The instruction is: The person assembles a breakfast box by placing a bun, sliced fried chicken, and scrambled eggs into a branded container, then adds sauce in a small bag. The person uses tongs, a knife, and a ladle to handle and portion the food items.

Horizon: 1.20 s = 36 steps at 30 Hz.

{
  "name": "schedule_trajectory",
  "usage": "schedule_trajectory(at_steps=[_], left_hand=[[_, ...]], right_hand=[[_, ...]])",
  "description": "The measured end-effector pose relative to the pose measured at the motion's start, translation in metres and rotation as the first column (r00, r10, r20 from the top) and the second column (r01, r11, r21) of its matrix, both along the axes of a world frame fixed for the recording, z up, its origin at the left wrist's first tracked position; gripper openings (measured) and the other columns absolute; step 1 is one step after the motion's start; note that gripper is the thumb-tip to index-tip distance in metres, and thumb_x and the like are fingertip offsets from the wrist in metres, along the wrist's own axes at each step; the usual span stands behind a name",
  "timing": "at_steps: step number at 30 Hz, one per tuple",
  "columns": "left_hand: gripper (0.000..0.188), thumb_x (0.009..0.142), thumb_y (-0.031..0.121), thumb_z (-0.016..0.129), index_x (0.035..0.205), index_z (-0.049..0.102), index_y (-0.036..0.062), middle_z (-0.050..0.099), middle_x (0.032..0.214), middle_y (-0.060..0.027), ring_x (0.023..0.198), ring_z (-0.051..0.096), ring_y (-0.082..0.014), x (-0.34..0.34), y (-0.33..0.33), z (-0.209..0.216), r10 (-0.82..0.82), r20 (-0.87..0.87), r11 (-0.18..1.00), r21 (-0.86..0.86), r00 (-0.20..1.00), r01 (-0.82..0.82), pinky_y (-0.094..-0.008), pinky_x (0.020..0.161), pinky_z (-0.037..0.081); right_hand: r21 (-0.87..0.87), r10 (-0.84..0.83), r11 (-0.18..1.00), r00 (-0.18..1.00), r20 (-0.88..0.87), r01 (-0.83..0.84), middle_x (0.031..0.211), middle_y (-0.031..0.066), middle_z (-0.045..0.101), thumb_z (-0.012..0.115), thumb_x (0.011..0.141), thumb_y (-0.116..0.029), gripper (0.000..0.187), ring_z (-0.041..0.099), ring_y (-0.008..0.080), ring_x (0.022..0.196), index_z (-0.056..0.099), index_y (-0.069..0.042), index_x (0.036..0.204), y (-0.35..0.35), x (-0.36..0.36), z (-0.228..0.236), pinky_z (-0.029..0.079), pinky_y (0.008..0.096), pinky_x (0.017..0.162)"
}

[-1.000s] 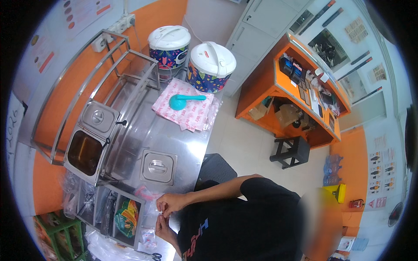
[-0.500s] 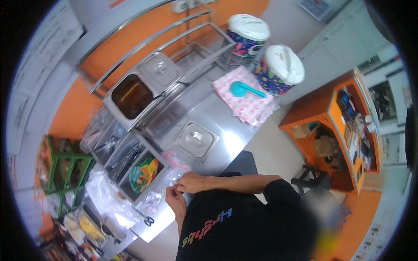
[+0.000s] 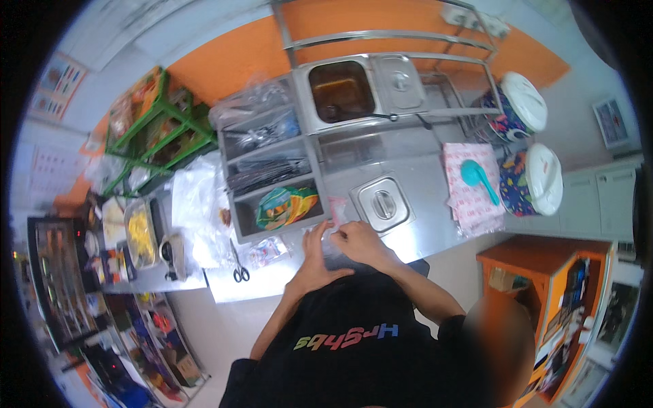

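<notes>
Both my hands work close together at the front edge of the steel counter. My left hand has its fingers stretched forward and its thumb spread toward my shirt. My right hand is closed, its thumb and fingers pinched on what looks like a clear plastic bag between the hands. Just beyond lies a pink-printed plastic packet. A steel lid rests flat past my right hand. Left of my left hand lie a small clear packet and black-handled scissors.
A grey divided bin holds wrapped cutlery and a green-yellow packet. Behind are a steel pan of brown liquid and a rail frame. At right, a teal scoop lies on pink-printed sheets near two lidded tubs. White plastic bags lie left.
The view has swung leftward, so the counter looks level and the left-hand shelves show. My hands, earlier touching at the fingertips, are slightly apart, with the left thumb spread.
</notes>
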<state>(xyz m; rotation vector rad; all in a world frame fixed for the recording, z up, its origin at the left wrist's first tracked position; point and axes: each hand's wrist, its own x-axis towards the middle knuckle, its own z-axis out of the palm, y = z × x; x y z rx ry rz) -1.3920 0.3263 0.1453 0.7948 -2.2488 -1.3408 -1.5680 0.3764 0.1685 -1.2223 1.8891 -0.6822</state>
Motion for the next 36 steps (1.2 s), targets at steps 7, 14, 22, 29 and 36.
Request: schedule_trajectory(at_steps=[7, 14, 22, 29, 36], left_hand=[[0.065, 0.082, -0.009, 0.059, 0.142, 0.036, 0.0004, 0.048, 0.135, -0.0184, 0.139, 0.041, -0.0308, -0.026, 0.015, -0.037, 0.043, -0.110, 0.862, 0.507, 0.993, 0.019, -0.0430, 0.119, 0.029], [0.078, 0.089, -0.003, 0.064, 0.151, 0.018, 0.0084, 0.047, 0.138, -0.0143, 0.129, 0.051, -0.0241, -0.024, 0.000, -0.021, -0.175, -0.359, 0.690, 0.619, 0.917, 0.375, -0.0375, 0.106, 0.044], [0.085, 0.087, -0.001, 0.069, 0.151, 0.014, 0.0094, 0.051, 0.131, -0.0249, 0.116, 0.062, -0.0316, -0.012, -0.009, 0.021, -0.471, -0.384, 0.687, 0.405, 0.794, 0.604, -0.0410, 0.098, 0.050], [0.061, 0.082, 0.008, 0.076, 0.135, 0.045, 0.0039, 0.064, 0.117, -0.0220, 0.108, 0.065, -0.0398, -0.008, -0.013, 0.032, -0.210, 0.060, 0.935, 0.304, 0.976, 0.182, -0.0461, 0.094, 0.052], [0.041, 0.073, 0.004, 0.075, 0.111, 0.061, -0.0004, 0.066, 0.106, -0.0207, 0.108, 0.062, -0.0432, -0.031, -0.010, 0.011, -0.257, 0.110, 0.965, -0.022, 0.960, 0.261, -0.0507, 0.094, 0.051]], right_hand=[[-0.035, 0.004, 0.999, 0.999, -0.050, -0.005, 0.086, 0.0225, 0.069, 0.066, 0.090, -0.026, 0.025, 0.069, 0.0416, 0.082, 0.067, -0.003, 0.101, 0.008, -0.001, 0.038, 0.056, 0.0501, 0.077], [-0.014, 0.580, 0.815, 0.813, 0.050, -0.580, 0.092, 0.0153, 0.072, 0.074, 0.091, -0.041, 0.038, 0.070, 0.0372, 0.087, 0.067, -0.004, 0.101, 0.000, -0.041, 0.066, 0.054, 0.0435, 0.075], [0.242, 0.778, 0.457, 0.516, 0.357, -0.856, 0.085, 0.0190, 0.071, 0.073, 0.091, -0.049, 0.052, 0.072, 0.0342, 0.084, 0.069, -0.004, 0.115, -0.011, -0.034, 0.074, 0.055, 0.0415, 0.075], [0.125, 0.801, 0.586, 0.595, 0.064, -0.801, 0.105, 0.0286, 0.067, 0.067, 0.090, -0.063, 0.075, 0.067, 0.0434, 0.099, 0.064, 0.009, 0.110, -0.005, -0.023, 0.072, 0.053, 0.0490, 0.088], [0.310, 0.852, 0.487, 0.522, 0.039, -0.817, 0.100, 0.0286, 0.069, 0.067, 0.084, -0.070, 0.085, 0.068, 0.0452, 0.096, 0.066, 0.012, 0.108, -0.012, -0.026, 0.065, 0.054, 0.0493, 0.086]])
